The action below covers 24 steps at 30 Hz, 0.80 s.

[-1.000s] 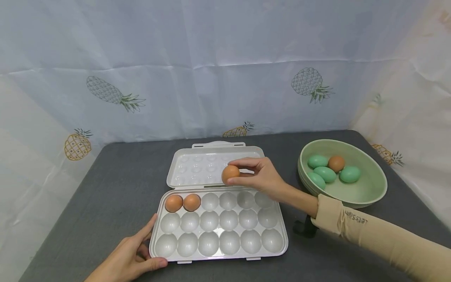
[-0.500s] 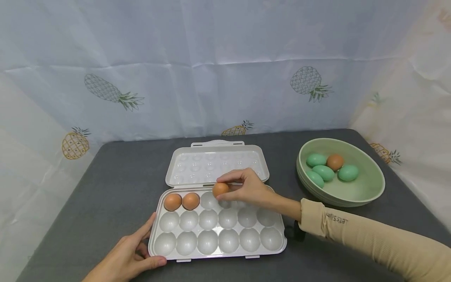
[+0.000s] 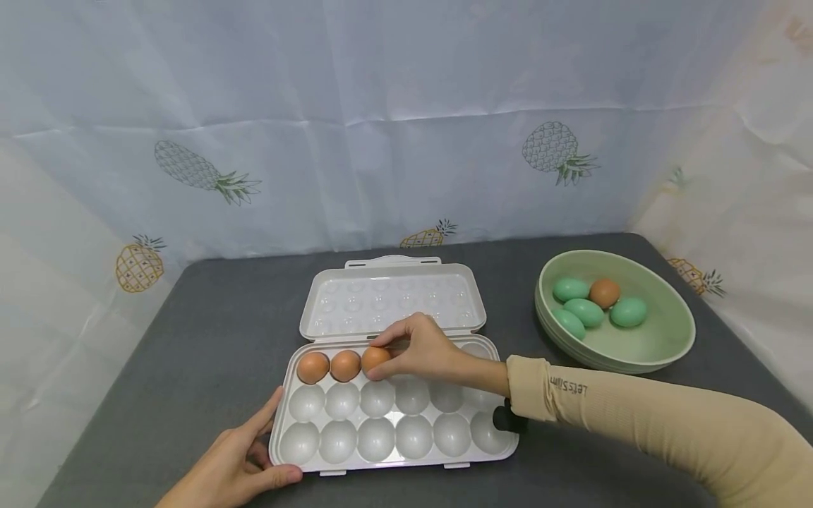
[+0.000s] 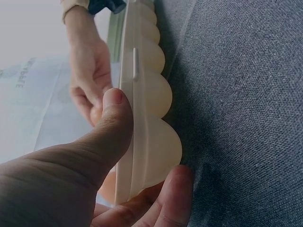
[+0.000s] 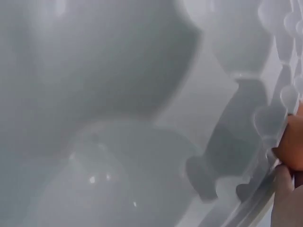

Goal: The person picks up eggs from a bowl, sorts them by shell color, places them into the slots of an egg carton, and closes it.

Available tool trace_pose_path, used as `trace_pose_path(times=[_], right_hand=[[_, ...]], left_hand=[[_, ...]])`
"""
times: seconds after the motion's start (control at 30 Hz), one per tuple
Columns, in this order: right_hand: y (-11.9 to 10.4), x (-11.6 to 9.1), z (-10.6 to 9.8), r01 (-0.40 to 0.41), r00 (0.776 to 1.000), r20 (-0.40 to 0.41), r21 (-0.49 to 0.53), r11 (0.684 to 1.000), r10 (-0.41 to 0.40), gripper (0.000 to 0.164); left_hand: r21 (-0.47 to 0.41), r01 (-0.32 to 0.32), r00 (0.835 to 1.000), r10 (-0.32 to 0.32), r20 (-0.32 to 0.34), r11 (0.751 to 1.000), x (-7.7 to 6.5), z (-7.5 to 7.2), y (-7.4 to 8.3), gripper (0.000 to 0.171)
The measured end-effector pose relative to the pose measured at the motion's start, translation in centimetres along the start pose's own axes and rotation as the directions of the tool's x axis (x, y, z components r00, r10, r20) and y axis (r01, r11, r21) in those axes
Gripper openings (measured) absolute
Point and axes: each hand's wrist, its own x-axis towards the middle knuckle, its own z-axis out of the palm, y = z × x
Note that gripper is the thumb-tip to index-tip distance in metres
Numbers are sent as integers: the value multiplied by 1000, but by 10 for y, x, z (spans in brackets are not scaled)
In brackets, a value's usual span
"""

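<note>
A white plastic egg tray (image 3: 376,439) lies with its lid (image 3: 394,300) folded back behind it. My right hand (image 3: 424,353) pinches a brown egg (image 3: 376,360) between thumb and fingers, at the third cup from the left in the back row. Two more brown eggs (image 3: 329,366) sit in the cups to its left. My left hand (image 3: 238,451) grips the tray's front left corner; in the left wrist view its thumb (image 4: 115,113) lies on the rim and its fingers curl beneath. At the right edge of the right wrist view, fingers hold the egg (image 5: 291,146).
To the right stands a green bowl (image 3: 660,331) with several green eggs (image 3: 629,312) and a brown egg (image 3: 605,292). Dark grey cloth (image 3: 209,339) covers the table. A pineapple-patterned curtain (image 3: 356,169) hangs behind. A black wrist device (image 3: 508,418) overlaps the tray's right side.
My right hand has moved left and down with the brown egg, from over the lid to the third back-row cup. The left hand has stayed on the tray's corner.
</note>
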Motion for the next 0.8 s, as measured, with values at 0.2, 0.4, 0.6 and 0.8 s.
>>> trace_pose_path(times=[0.2, 0.4, 0.6, 0.8], right_hand=[[7, 3, 2, 17, 1000, -5, -93, 995, -18, 37], [9, 2, 2, 43, 999, -5, -133, 990, -44, 38], [10, 1, 5, 56, 998, -10, -121, 991, -57, 40], [11, -2, 8, 44, 999, -27, -83, 996, -47, 41]], left_hand=[[-13, 1, 1000, -1, -2, 1000, 0, 1, -1, 104], [4, -25, 1000, 25, -7, 1000, 1, 1, -2, 105], [-9, -23, 1000, 23, -1, 1000, 0, 1, -3, 104], [-33, 14, 1000, -13, 15, 999, -1, 1, -4, 104]])
